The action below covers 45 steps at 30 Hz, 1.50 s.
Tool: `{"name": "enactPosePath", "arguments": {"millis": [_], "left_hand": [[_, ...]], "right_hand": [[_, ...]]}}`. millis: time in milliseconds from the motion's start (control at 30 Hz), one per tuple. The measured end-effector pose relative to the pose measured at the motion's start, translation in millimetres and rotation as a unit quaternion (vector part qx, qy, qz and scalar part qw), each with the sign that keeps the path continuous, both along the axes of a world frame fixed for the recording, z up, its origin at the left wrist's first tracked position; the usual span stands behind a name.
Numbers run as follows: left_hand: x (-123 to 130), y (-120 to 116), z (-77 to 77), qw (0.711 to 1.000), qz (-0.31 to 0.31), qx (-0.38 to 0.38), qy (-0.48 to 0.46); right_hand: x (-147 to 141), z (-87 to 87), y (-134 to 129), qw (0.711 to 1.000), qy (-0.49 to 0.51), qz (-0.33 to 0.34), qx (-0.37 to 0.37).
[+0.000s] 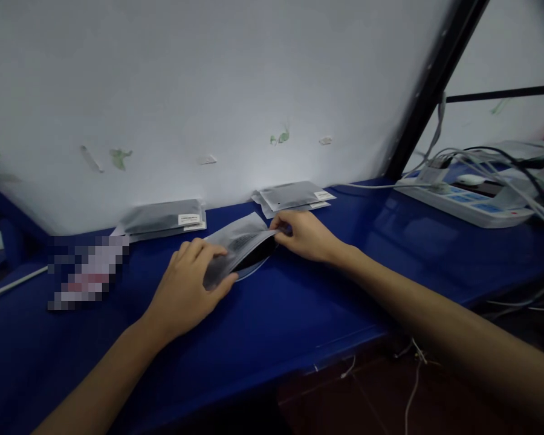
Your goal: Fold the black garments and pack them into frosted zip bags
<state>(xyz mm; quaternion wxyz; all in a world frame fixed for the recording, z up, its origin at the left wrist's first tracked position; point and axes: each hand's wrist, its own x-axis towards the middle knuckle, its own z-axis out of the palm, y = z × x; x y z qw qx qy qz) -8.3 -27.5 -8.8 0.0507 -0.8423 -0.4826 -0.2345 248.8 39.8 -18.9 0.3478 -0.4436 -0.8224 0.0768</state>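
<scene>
A grey translucent pouch [239,237] lies tilted on the blue table, its mouth gaping toward me and dark inside. My left hand [188,287] grips the pouch's left side, thumb at the near edge and fingers over the top. At the right corner of the mouth, the fingertips of my right hand [301,234] pinch the edge. What the pouch contains is too dark to tell. Behind it, against the wall, rest two small stacks of similar labelled pouches, one at the left [163,217] and one at the right [290,194].
The blue table [272,326] runs along a white wall. A pixelated pinkish item [93,269] lies at the left beside a white cable. A white device [476,202] with blue buttons and tangled cables stands at the right, near a black frame post [435,90].
</scene>
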Motion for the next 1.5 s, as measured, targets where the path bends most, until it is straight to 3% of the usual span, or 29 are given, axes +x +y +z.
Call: {"name": "enactPosePath", "arguments": {"millis": [133, 333, 600, 733, 900, 1000, 1100, 1333, 1500], "left_hand": [[0, -5, 0.4, 0.997, -0.054, -0.054, 0.01], [-5, -4, 1.4, 0.996, -0.068, -0.064, 0.005], [-5, -4, 4.2, 0.995, -0.09, -0.04, -0.031], [-4, -5, 5.8, 0.995, -0.089, -0.027, -0.036], [-4, -5, 4.9, 0.993, -0.101, 0.021, -0.057], [-2, -5, 2.7, 0.989, -0.112, 0.067, -0.065], [1, -5, 0.2, 0.986, -0.123, 0.097, -0.059], [2, -7, -1.0, 0.984, -0.128, 0.121, -0.022], [1, -7, 6.1, 0.975, -0.105, 0.193, -0.019]], "right_hand": [[6, 1.4, 4, 1.0, 0.018, -0.009, -0.023], [9, 2.4, 2, 0.996, -0.023, 0.079, -0.017], [12, -10.6, 15, 0.999, -0.007, 0.042, 0.01], [13, -7.0, 13, 0.999, -0.021, 0.037, 0.017], [1, 10.3, -13, 0.99, -0.01, 0.042, 0.133], [-16, 16.9, -33, 0.971, -0.026, 0.102, 0.214], [-34, 15.7, -46, 0.954, -0.102, 0.156, 0.237], [-43, 10.2, -47, 0.934, -0.153, 0.139, 0.29], [-31, 14.8, -37, 0.926, -0.162, 0.119, 0.32]]}}
